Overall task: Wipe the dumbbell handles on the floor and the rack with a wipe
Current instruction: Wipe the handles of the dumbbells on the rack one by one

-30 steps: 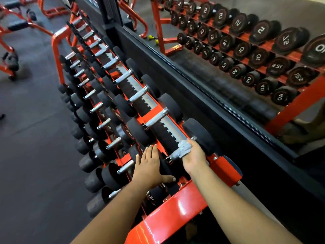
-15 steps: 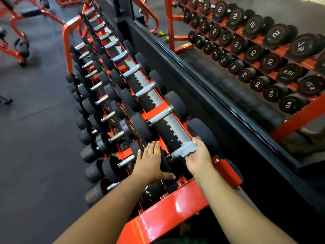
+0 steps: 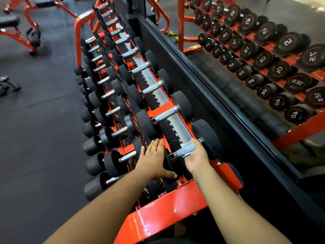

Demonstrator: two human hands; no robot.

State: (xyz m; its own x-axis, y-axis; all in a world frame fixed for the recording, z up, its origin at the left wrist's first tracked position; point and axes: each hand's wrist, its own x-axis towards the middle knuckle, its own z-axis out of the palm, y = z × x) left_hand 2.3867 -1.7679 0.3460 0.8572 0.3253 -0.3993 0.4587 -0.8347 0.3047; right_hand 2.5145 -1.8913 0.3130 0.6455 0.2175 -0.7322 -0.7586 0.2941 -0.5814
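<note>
We stand in a gym with a dark rubber floor (image 3: pixel 35 120), in front of an orange rack (image 3: pixel 168 215) that runs beside a wall mirror (image 3: pixel 246 59). The rack has three tiers of dumbbells with black round heads and silver knurled handles. On the top tier we count about nine handles before the far end becomes too small to tell.

The nearest top dumbbell (image 3: pixel 207 138) lies across the rack rails. Our right hand (image 3: pixel 197 155) grips its handle (image 3: pixel 177 153), with the fingers curled under it and a pale grey wipe (image 3: pixel 189 148) pressed between the palm and the metal. The wipe is one crumpled piece and covers the end of the handle close to the far head.

Our left hand (image 3: pixel 154 159) lies flat, with straight fingers, on the near black head of this dumbbell and holds nothing.
</note>
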